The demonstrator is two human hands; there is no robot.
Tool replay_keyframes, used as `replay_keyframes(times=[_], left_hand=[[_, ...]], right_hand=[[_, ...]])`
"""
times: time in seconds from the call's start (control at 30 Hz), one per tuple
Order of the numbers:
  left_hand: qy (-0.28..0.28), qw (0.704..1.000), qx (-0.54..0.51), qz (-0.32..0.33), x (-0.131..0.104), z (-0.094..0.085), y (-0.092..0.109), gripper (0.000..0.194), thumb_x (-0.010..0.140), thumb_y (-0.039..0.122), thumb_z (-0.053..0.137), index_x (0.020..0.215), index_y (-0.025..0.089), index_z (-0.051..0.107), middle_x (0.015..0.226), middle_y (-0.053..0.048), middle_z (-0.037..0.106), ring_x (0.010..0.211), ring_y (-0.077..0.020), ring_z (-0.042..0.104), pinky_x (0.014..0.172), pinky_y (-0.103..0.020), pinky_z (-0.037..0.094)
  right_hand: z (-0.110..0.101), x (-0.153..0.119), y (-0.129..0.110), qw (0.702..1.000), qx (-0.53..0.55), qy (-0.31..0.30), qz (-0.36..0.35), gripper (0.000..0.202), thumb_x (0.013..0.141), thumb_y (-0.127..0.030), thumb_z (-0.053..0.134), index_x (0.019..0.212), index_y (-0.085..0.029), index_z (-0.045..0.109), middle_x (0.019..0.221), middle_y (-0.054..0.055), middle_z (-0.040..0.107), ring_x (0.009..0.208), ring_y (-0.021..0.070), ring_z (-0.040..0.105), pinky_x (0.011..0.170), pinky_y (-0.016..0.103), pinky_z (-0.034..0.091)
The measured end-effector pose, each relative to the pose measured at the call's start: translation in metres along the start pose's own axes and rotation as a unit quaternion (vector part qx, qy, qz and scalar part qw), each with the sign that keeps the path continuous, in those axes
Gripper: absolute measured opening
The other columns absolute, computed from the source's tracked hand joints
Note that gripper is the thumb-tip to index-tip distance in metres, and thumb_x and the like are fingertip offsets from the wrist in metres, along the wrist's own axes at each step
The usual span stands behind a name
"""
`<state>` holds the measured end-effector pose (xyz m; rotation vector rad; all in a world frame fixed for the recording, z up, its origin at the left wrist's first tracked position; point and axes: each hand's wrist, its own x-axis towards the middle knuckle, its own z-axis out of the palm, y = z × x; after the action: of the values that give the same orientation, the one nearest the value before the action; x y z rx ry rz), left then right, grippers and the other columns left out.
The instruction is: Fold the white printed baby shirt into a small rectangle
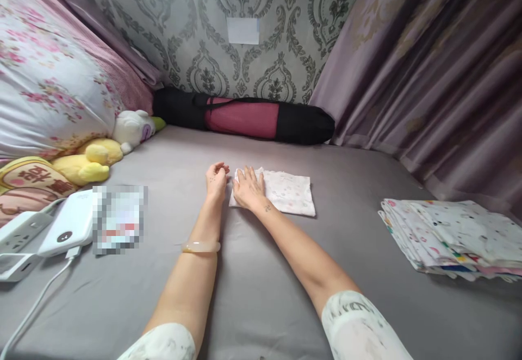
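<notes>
A folded white cloth with small faint prints (289,191) lies flat on the grey sheet (253,273), in front of me near the middle. My right hand (248,188) rests palm down on the left part of this cloth, its fingers spread and pointing away from me. Just beyond the cloth's left edge is my left hand (217,178), with its fingers curled; whether anything is between them is too small to make out. A pale bangle (201,247) sits on my left forearm.
Folded printed cloths (457,235) are stacked at the right. A black and red long bag (244,118) lies along the wall. At the left are plush toys (95,159), a floral pillow (53,72), a white power bank (71,224), a power strip (20,232) and a blurred packet (120,218).
</notes>
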<state>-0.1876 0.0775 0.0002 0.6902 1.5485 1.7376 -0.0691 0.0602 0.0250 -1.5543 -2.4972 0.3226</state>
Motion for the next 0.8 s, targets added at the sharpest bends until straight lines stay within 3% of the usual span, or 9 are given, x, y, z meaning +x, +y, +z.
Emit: replay_keyframes(times=[0.2,0.37,0.53,0.67,0.8], left_hand=[[0.004,1.000,0.006,0.009,0.001,-0.003,0.001,0.029,0.077,0.018,0.051,0.105,0.017,0.059,0.110,-0.012,0.070,0.101,-0.0207,0.069,0.084,-0.033,0.055],[-0.013,0.999,0.041,0.031,0.005,-0.003,-0.004,0.032,0.080,0.020,0.050,0.110,0.016,0.060,0.115,-0.013,0.069,0.105,-0.0221,0.069,0.090,-0.037,0.055],[-0.080,0.977,0.137,0.145,0.009,0.003,-0.008,0.036,0.082,0.019,0.047,0.114,0.016,0.064,0.119,-0.013,0.070,0.116,-0.0228,0.064,0.106,-0.040,0.047],[-0.189,0.908,0.306,0.217,-0.005,0.015,-0.008,0.046,0.086,0.014,0.041,0.128,0.015,0.061,0.135,-0.013,0.063,0.127,-0.0238,0.057,0.112,-0.041,0.042],[-0.284,0.785,0.492,0.249,-0.023,0.023,-0.008,0.048,0.088,0.013,0.042,0.133,0.017,0.057,0.143,-0.014,0.056,0.139,-0.0285,0.044,0.117,-0.053,0.033]], right_hand=[[0.017,0.001,-0.009,1.000,-0.012,-0.019,-0.017,0.058,0.107,-0.037,0.025,0.157,-0.007,0.029,0.163,0.011,0.018,0.150,0.0244,0.012,0.122,0.052,0.007],[0.014,0.000,-0.008,0.999,-0.006,-0.024,-0.020,0.056,0.108,-0.038,0.026,0.156,-0.010,0.031,0.163,0.010,0.019,0.150,0.0235,0.013,0.122,0.050,0.007],[-0.002,-0.004,0.008,1.000,0.003,0.007,0.010,0.053,0.109,-0.037,0.025,0.156,-0.015,0.034,0.163,0.011,0.022,0.150,0.0264,0.011,0.121,0.055,0.005],[-0.007,-0.013,0.033,0.999,-0.028,0.014,0.040,0.052,0.108,-0.034,0.029,0.156,-0.015,0.035,0.163,0.012,0.021,0.151,0.0276,0.009,0.121,0.056,0.004],[0.000,-0.018,0.046,0.999,-0.033,-0.001,0.041,0.052,0.108,-0.033,0.026,0.156,-0.019,0.034,0.164,0.008,0.019,0.150,0.0265,0.012,0.120,0.056,0.008]])
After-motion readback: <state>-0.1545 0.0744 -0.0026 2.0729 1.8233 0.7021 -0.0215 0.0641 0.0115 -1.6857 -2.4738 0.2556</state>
